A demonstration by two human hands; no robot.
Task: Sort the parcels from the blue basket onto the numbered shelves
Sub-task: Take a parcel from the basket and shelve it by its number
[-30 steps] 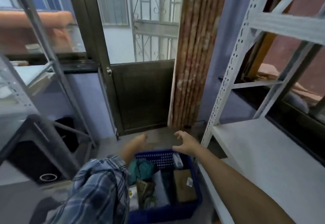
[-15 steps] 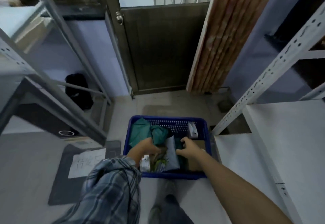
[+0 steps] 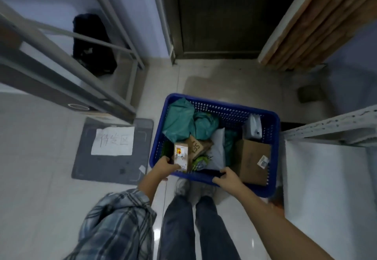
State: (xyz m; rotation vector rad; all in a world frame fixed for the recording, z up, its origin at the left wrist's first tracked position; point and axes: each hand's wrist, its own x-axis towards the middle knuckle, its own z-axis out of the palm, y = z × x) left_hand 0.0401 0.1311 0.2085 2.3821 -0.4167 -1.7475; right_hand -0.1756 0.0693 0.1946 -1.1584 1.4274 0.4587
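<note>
Floor: pale glossy tiles (image 3: 234, 80); grey mat (image 3: 114, 157) left of blue basket (image 3: 273, 121).
Left hand (image 3: 163, 168): fingers pinch small box (image 3: 181, 155).
Right hand (image 3: 227, 178): fingers curled over basket's near rim.

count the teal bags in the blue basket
2: a large teal bag in the blue basket's far left corner, a smaller crumpled one right beside it. Others may be buried.
</note>
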